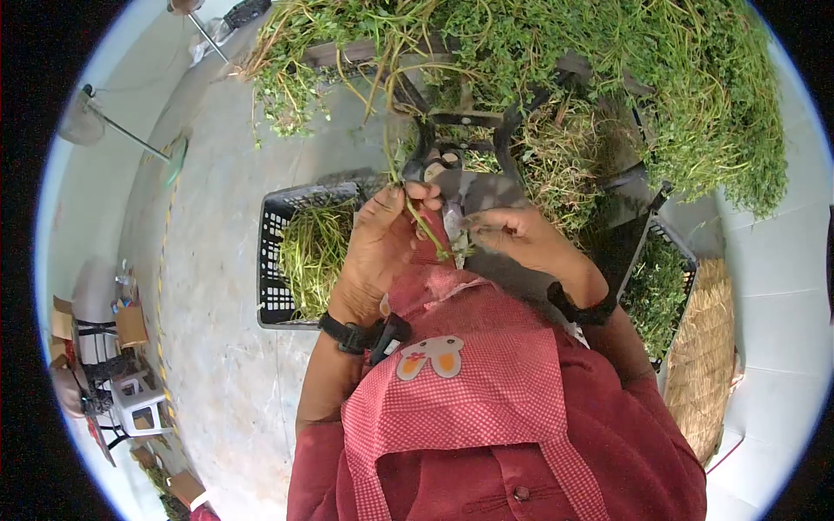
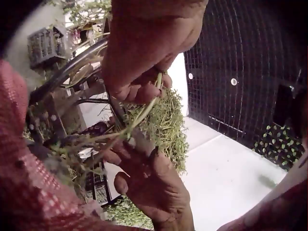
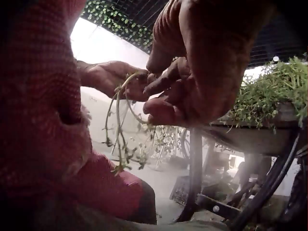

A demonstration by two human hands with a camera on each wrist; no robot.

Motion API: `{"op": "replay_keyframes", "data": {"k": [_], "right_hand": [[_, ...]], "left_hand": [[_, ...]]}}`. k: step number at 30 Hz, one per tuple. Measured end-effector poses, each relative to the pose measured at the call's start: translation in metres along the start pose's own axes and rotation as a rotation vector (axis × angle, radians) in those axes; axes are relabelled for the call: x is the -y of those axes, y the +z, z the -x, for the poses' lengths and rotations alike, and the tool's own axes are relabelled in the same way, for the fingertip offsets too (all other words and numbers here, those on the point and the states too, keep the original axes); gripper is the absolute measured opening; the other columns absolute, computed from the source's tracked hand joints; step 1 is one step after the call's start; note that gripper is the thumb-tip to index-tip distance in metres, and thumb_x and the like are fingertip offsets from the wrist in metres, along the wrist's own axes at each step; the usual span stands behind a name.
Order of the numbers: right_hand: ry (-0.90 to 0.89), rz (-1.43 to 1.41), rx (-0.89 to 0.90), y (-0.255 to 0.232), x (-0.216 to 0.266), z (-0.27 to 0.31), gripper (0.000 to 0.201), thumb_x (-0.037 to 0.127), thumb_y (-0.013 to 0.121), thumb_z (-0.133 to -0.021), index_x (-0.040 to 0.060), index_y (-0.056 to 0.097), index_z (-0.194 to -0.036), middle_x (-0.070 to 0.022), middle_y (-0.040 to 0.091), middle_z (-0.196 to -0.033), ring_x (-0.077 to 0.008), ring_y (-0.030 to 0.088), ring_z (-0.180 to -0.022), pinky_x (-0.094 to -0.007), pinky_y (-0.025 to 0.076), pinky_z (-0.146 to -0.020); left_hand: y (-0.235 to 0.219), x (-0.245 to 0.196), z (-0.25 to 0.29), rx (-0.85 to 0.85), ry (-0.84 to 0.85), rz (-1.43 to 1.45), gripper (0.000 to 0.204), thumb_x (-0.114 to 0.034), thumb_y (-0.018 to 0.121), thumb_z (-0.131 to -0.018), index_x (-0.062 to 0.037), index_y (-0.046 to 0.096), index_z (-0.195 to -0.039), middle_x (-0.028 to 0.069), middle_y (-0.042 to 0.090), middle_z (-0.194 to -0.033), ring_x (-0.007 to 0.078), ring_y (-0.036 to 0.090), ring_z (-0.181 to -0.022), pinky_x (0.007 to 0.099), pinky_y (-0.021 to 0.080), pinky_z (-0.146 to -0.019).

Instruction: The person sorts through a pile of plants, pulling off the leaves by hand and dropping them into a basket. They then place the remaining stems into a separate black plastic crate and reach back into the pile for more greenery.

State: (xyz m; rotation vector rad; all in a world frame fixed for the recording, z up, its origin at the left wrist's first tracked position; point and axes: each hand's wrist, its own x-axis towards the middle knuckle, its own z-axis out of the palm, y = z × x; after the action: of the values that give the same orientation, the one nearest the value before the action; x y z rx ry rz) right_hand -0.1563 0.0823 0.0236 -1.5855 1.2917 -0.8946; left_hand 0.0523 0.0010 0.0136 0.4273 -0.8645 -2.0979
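My left hand (image 1: pixel 378 234) pinches a thin green plant stem (image 1: pixel 423 223) between thumb and fingers. In the left wrist view the stem (image 2: pixel 150 107) runs down from those fingertips and branches into small leafy shoots. My right hand (image 1: pixel 530 239) is close by on the right, its fingers bent toward the stem. In the right wrist view, its thumb and fingertips (image 3: pixel 154 86) come right up to the drooping shoots (image 3: pixel 120 130). I cannot tell whether they grip any part of the plant. Behind the stem, the left hand (image 3: pixel 113 79) shows partly.
A large heap of leafy stems (image 1: pixel 521 52) covers the table ahead. A black crate (image 1: pixel 268 260) of cut stems (image 1: pixel 317 252) stands left, and another crate (image 1: pixel 686 252) of greens stands right, beside a straw-coloured mat (image 1: pixel 702 347). Dried plants (image 1: pixel 565 156) lie below the heap.
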Motion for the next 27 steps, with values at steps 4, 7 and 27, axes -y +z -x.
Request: {"op": "replay_keyframes", "data": {"k": [4,7,27], "right_hand": [[-0.057,0.071,0.036,0.008,-0.006,0.001,0.025,0.013,0.061,-0.083,0.0030,0.063,-0.106,-0.0081,0.066,-0.093,-0.0128,0.059,-0.082,-0.0265,0.046,-0.073],[-0.134,0.186,0.021,0.012,-0.016,-0.001,0.023,0.012,0.062,-0.080,0.0026,0.064,-0.102,-0.0109,0.066,-0.095,-0.0186,0.061,-0.083,-0.0289,0.047,-0.075],[0.111,-0.309,0.107,0.018,-0.009,0.008,0.024,0.019,0.057,-0.086,-0.0020,0.062,-0.096,0.0017,0.058,-0.070,-0.0045,0.051,-0.064,-0.0219,0.041,-0.056]], "left_hand": [[0.004,-0.004,0.000,0.010,-0.078,0.018,0.024,-0.027,0.055,-0.089,-0.0055,0.059,-0.099,0.0093,0.063,-0.100,0.0157,0.062,-0.088,0.0232,0.048,-0.062],[0.006,-0.004,-0.001,0.017,-0.079,0.025,0.024,-0.027,0.055,-0.089,-0.0052,0.058,-0.099,0.0096,0.063,-0.098,0.0165,0.062,-0.087,0.0238,0.049,-0.062],[0.016,-0.001,0.001,-0.090,-0.007,-0.130,0.020,-0.018,0.051,-0.091,-0.0022,0.060,-0.100,0.0082,0.065,-0.086,0.0186,0.063,-0.076,0.0293,0.051,-0.068]]}}
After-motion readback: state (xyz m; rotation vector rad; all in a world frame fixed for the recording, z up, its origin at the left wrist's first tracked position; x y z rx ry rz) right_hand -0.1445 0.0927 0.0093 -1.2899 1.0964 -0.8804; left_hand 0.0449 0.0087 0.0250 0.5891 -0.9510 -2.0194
